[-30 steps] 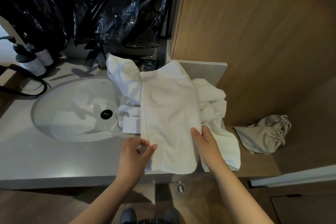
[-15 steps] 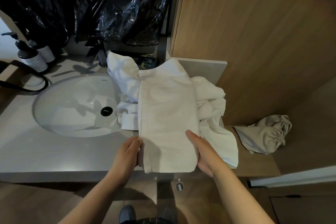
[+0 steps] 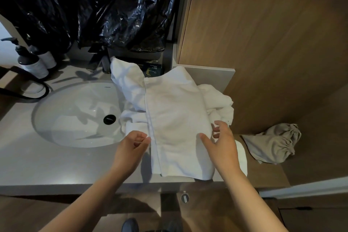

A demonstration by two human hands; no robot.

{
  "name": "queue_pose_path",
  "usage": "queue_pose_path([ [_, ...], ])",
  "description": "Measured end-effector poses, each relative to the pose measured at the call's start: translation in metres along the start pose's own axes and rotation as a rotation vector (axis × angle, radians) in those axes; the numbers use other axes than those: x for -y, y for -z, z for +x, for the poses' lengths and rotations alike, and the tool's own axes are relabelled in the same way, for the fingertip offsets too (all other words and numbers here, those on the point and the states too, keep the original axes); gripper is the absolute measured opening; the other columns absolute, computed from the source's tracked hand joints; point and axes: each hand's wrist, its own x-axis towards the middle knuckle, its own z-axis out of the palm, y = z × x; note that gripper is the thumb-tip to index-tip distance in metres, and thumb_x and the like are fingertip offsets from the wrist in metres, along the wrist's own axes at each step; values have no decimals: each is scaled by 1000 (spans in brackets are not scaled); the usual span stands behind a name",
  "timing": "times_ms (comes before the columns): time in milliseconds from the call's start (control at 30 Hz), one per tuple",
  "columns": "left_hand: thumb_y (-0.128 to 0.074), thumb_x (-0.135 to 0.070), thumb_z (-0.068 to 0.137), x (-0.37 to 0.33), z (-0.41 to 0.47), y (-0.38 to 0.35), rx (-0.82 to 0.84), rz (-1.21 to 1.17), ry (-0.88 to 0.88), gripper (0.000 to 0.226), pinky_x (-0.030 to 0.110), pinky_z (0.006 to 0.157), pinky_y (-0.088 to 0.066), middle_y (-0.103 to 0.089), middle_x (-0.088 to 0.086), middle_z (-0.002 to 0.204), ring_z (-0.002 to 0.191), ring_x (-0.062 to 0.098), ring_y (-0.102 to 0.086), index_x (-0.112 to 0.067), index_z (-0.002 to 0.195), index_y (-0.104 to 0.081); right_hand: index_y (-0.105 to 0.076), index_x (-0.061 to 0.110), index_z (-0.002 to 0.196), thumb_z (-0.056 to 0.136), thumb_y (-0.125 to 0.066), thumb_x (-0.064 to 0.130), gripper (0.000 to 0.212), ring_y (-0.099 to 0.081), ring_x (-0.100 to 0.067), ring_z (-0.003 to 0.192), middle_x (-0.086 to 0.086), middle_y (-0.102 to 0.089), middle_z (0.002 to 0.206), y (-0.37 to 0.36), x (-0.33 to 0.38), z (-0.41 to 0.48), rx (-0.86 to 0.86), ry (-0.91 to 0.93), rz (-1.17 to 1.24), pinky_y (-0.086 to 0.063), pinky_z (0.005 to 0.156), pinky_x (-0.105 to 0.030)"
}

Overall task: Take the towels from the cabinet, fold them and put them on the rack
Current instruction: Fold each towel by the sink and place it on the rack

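Partly hidden, crumpled towels (image 3: 128, 83) lie under my folded towel (image 3: 177, 118) mid-frame; right hand (image 3: 222, 143) splayed at its edge, left hand (image 3: 131, 147) curled, grip unclear.

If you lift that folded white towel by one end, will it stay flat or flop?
Probably flop: the folded towel already bends to the shape of the crumpled towels beneath it. Its soft-looking cloth likely grips rather than slips. The loose layers along its left edge may fall open.

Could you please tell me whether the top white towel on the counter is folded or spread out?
Folded lengthwise: the towel lies as a narrow strip, with stacked layer edges visible along its left side.
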Motion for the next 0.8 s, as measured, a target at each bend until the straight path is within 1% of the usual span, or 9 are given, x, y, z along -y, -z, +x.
queue_pose_path([
  [67, -56, -28, 96, 4, -1, -6, 21, -8, 30, 15, 29, 74, -52, -65, 2, 86, 83, 16, -63, -14, 95, -61, -51, 32, 107, 88, -70, 35, 27, -56, -4, 75, 16, -57, 93, 1, 9, -6, -80, 130, -24, -48, 65, -17],
  [167, -55, -26, 96, 19, -7, -15, 80, -31, 93, 15, 36, 80, -54, -65, 3, 86, 82, 18, -63, -14, 91, -61, -54, 38, 83, 93, -62, 31, 14, -58, -3, 70, 15, -59, 73, -15, 12, -25, 164, 276, -63, -44, 58, -16],
  [233, -55, -24, 97, 29, -11, -21, 140, -52, 125, 17, 40, 78, -56, -66, 5, 79, 75, 20, -64, -13, 86, -63, -57, 42, 96, 90, -64, 37, 11, -57, 1, 79, 21, -59, 89, -33, 5, -40, 376, 263, -206, -43, 72, -13],
  [333, -56, -21, 96, 43, -12, -29, 204, -122, 176, 13, 44, 81, -57, -68, 5, 80, 77, 21, -66, -15, 89, -65, -48, 36, 131, 84, -70, 45, 53, -49, -5, 113, 16, -45, 127, -59, -16, -53, 434, 270, -462, -41, 95, -18],
  [467, -60, -25, 95, 55, -7, -40, 198, -149, 264, 11, 43, 84, -57, -68, 1, 89, 84, 19, -67, -17, 101, -64, -49, 32, 129, 84, -71, 40, 51, -52, -11, 111, 9, -45, 126, -73, -27, -55, 412, 368, -556, -43, 91, -19],
  [533, -62, -29, 93, 59, -2, -43, 188, -132, 295, 14, 33, 80, -58, -68, -4, 89, 81, 11, -67, -19, 102, -64, -55, 33, 122, 88, -66, 37, 36, -54, -9, 104, 11, -50, 122, -75, -22, -52, 420, 360, -556, -43, 89, -17],
  [633, -67, -31, 90, 61, 2, -42, 203, -150, 345, 17, 13, 58, -50, -69, -3, 84, 71, 5, -66, -16, 97, -65, -66, 29, 99, 95, -60, 34, 9, -57, -8, 88, 10, -61, 103, -68, -13, -47, 537, 336, -494, -43, 81, -15],
  [700, -68, -28, 90, 62, 1, -39, 226, -165, 338, 17, 11, 54, -46, -68, -1, 80, 66, 7, -65, -12, 95, -65, -66, 34, 81, 94, -62, 34, 14, -56, -2, 80, 15, -61, 86, -58, -9, -47, 588, 296, -334, -39, 75, -11],
  [800, -68, -22, 89, 60, -3, -31, 295, -254, 327, 13, 20, 62, -52, -68, 3, 73, 67, 12, -64, -9, 88, -67, -67, 38, 83, 93, -65, 33, 11, -57, 4, 82, 26, -55, 78, -51, -2, -56, 358, 300, -114, -41, 72, -5],
])
